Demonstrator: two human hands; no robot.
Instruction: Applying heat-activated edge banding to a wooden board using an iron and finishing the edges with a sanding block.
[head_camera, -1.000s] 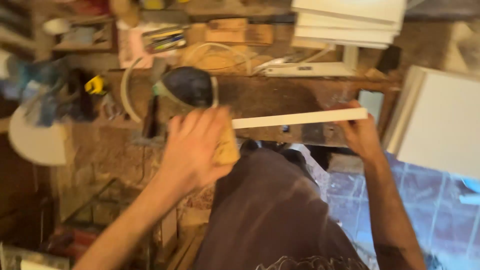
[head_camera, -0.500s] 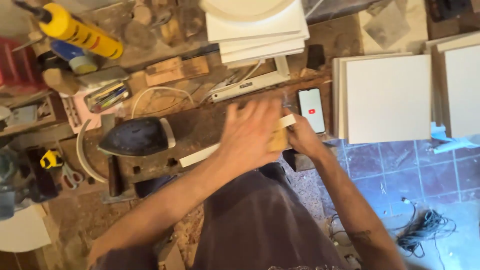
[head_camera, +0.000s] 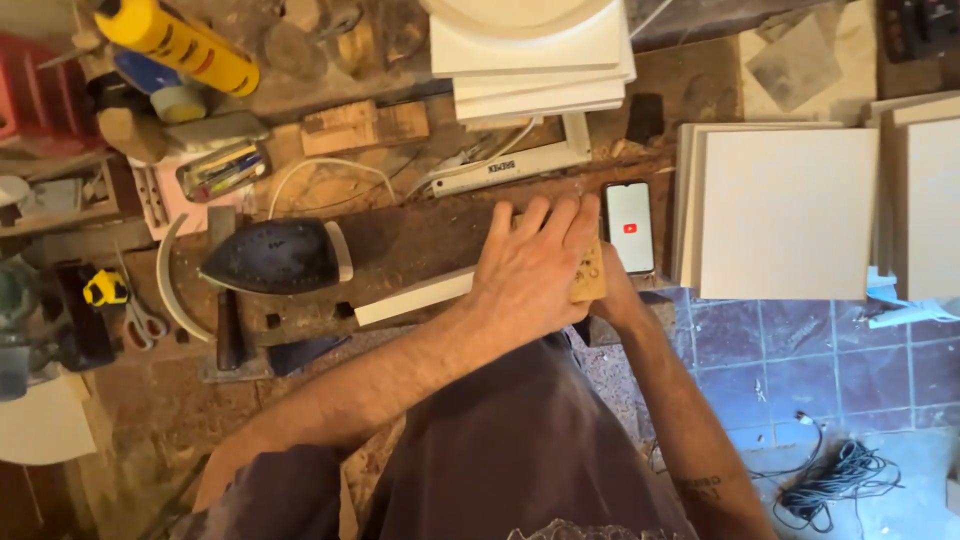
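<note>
My left hand (head_camera: 535, 262) lies flat, fingers spread, pressing a small wooden block (head_camera: 590, 275) onto the white strip (head_camera: 415, 297). The block pokes out beneath my fingertips, just left of the phone (head_camera: 630, 227). My right hand sits hidden under it; its grip I cannot tell.

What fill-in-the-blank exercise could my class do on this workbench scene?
1. The left hand presses a wooden block onto a long ____ strip.
2. Left of the strip lies a clothes ____.
3. The phone has its screen facing ____.
4. The measuring tape is ____.

Answers: white; iron; up; yellow
</note>
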